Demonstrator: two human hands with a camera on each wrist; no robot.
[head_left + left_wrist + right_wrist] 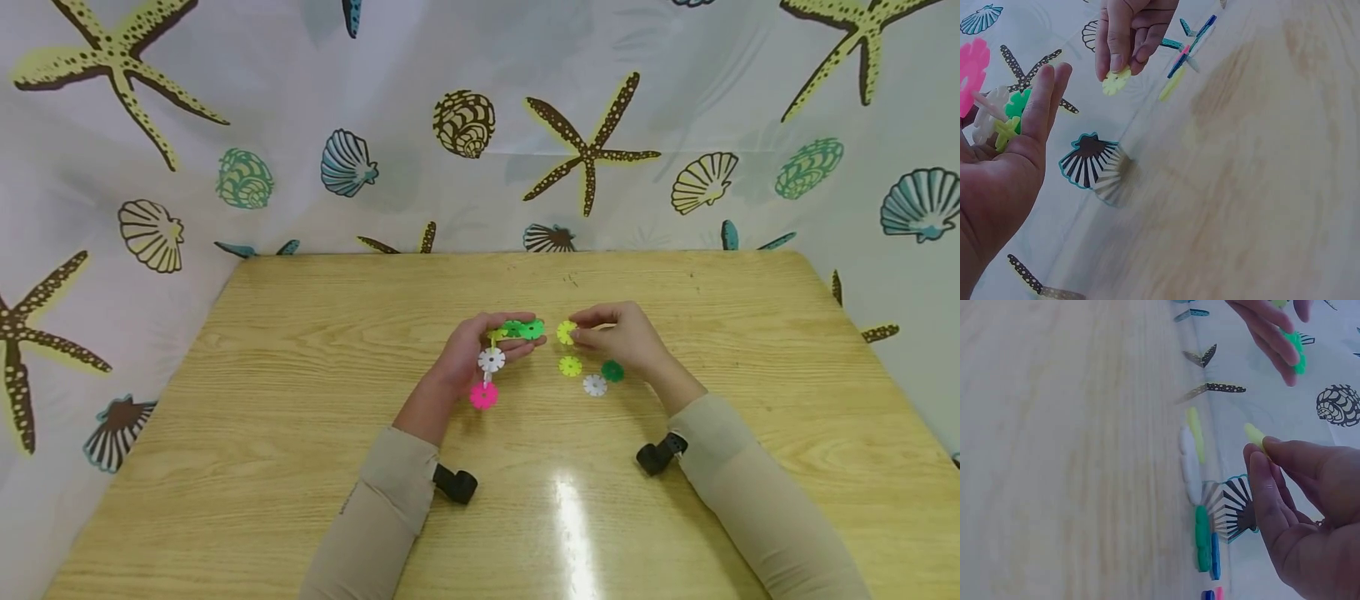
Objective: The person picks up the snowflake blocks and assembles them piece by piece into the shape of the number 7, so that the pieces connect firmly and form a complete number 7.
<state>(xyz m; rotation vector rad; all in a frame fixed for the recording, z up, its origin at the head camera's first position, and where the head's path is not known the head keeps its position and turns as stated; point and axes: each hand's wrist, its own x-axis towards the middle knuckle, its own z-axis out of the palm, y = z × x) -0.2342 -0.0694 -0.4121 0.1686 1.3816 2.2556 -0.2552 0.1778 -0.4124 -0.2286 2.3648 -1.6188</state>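
Observation:
My left hand holds a chain of joined, notched plastic discs. A green disc lies along its fingers, a white disc hangs lower and a pink disc is at the bottom. A small yellow piece sits among them by the palm in the left wrist view. Between thumb and fingertips, my right hand pinches a loose yellow disc, a short gap away from the green disc. Below it lie another yellow disc, a white disc and a dark green disc.
Blue and pink discs also lie on the wooden table, seen edge-on in the right wrist view. A shell-and-starfish patterned cloth stands behind the table. Black wrist devices sit at both sleeves.

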